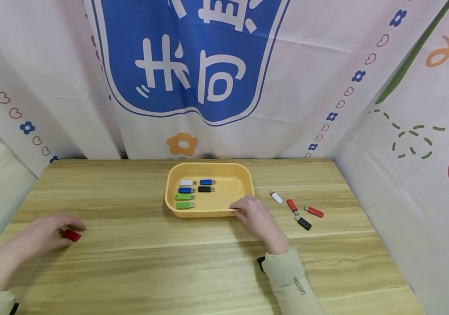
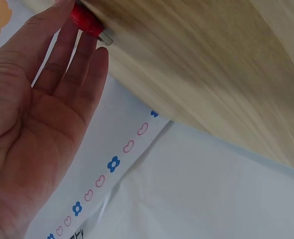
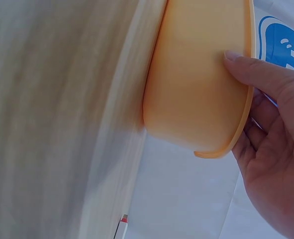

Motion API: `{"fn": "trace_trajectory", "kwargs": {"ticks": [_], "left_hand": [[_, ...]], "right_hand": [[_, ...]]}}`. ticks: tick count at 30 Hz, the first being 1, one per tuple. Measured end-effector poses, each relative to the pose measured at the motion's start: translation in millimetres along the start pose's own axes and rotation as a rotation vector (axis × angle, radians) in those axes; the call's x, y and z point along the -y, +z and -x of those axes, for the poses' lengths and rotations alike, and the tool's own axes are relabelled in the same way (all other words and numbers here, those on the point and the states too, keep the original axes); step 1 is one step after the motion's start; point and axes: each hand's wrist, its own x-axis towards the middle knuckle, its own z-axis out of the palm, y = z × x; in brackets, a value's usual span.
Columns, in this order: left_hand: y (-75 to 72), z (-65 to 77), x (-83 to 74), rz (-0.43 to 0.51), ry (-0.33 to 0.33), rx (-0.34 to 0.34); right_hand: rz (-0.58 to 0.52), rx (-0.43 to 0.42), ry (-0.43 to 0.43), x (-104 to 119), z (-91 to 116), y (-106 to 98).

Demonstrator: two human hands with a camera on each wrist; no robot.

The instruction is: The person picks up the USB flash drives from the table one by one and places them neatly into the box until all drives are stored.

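At the left of the table, my left hand (image 1: 49, 232) pinches a red USB stick (image 1: 71, 235) at its fingertips, low over the wood. In the left wrist view the metal plug of the red USB stick (image 2: 87, 21) points away from the thumb, and the thumb tip is cut off by the frame edge. My right hand (image 1: 254, 214) grips the near right rim of a yellow tray (image 1: 205, 213). The right wrist view shows its thumb on the outside wall of the tray (image 3: 196, 74) and the other fingers behind the rim.
Inside the tray, at its left, lie white (image 1: 186, 182), blue (image 1: 207, 181), black (image 1: 206, 189) and green (image 1: 185, 205) USB sticks in two columns. Right of the tray lie a white stick (image 1: 276, 197), two red ones (image 1: 313, 211) and a black one (image 1: 304, 223). Printed curtains (image 1: 224, 140) border the table.
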Motion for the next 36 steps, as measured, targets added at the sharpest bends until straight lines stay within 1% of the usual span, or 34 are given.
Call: {"fn": "trace_trajectory", "kwargs": {"ticks": [3, 7, 13, 16, 19, 22, 26, 29, 33, 36], "left_hand": [[0.6, -1.8, 1.1, -0.007, -0.010, 0.028], [0.0, -3.9, 0.3, -0.004, -0.042, 0.078], [1.0, -6.6, -5.1, -0.025, -0.079, 0.078], [1.1, -8.6, -7.7, 0.003, -0.108, 0.101], [1.5, -10.5, -10.6, 0.032, -0.118, 0.102], [2.1, -13.0, -13.6, 0.037, -0.122, 0.090], [2.1, -17.7, -19.1, 0.032, -0.157, 0.098], [1.2, -22.8, -24.4, 0.047, -0.190, 0.107], [0.0, -32.4, -33.5, 0.082, -0.199, 0.076], [-0.7, -41.1, -42.1, 0.123, -0.186, 0.045]], "right_hand": [[0.004, 0.004, -0.004, 0, 0, 0], [0.010, 0.005, -0.005, 0, 0, -1], [0.010, 0.002, 0.001, 0, 0, 0], [0.009, 0.001, 0.002, 0, 1, 0], [0.010, 0.001, 0.004, 0, 1, 0], [0.008, 0.003, 0.005, 1, 1, 0], [0.001, 0.005, 0.007, 1, 0, -1], [-0.001, 0.006, 0.008, 2, 0, -1], [-0.002, 0.008, 0.012, 2, 0, -1], [-0.006, 0.010, 0.014, 2, 0, -1]]}}
